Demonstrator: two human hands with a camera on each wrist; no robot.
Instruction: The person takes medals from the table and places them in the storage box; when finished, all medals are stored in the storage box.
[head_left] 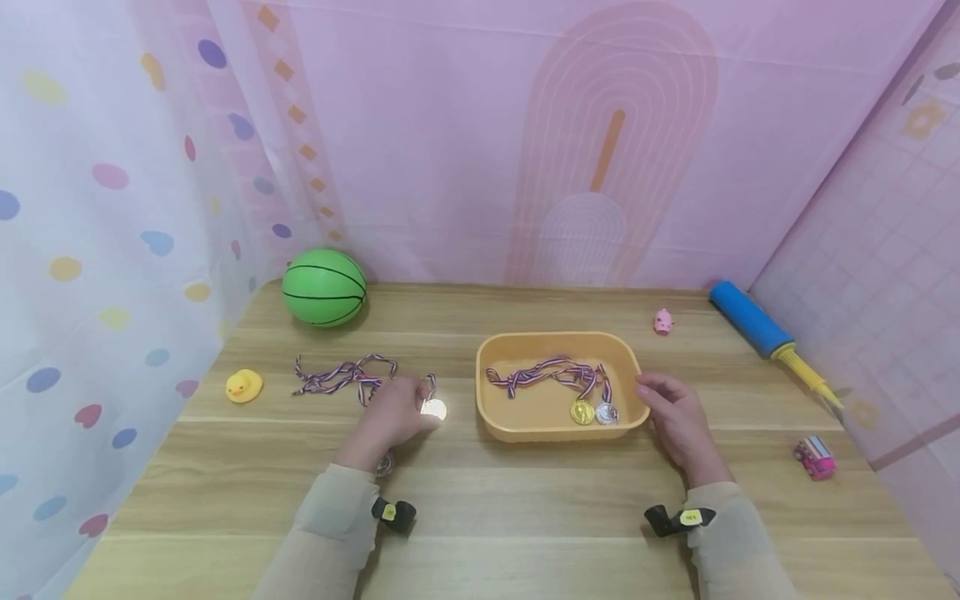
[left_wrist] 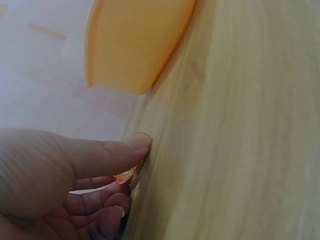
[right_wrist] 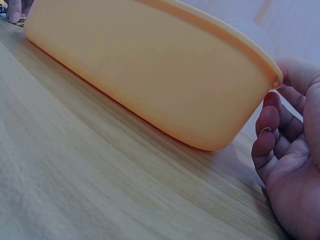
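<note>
My left hand (head_left: 392,412) pinches a bronze-coloured medal (left_wrist: 128,175) between thumb and fingers, low at the tabletop. In the head view the medal (head_left: 434,408) shines with glare, and its striped ribbon rises behind it. Another medal (head_left: 385,464), silvery, peeks out from under that wrist. Striped ribbons (head_left: 341,377) lie tangled beyond the left hand. On the right, my right hand (head_left: 677,419) grips the rim of an orange plastic basin (right_wrist: 150,70) at its right end. Inside the basin rest a gold medal (head_left: 582,412) and a silver medal (head_left: 607,413) with their ribbons.
A green ball (head_left: 324,287) stands at the back left, with a yellow rubber duck (head_left: 244,386) nearer the left edge. On the right are a pink pig toy (head_left: 663,322), a blue and yellow pump (head_left: 761,327) and a small pink toy vehicle (head_left: 815,457). Curtains surround the table.
</note>
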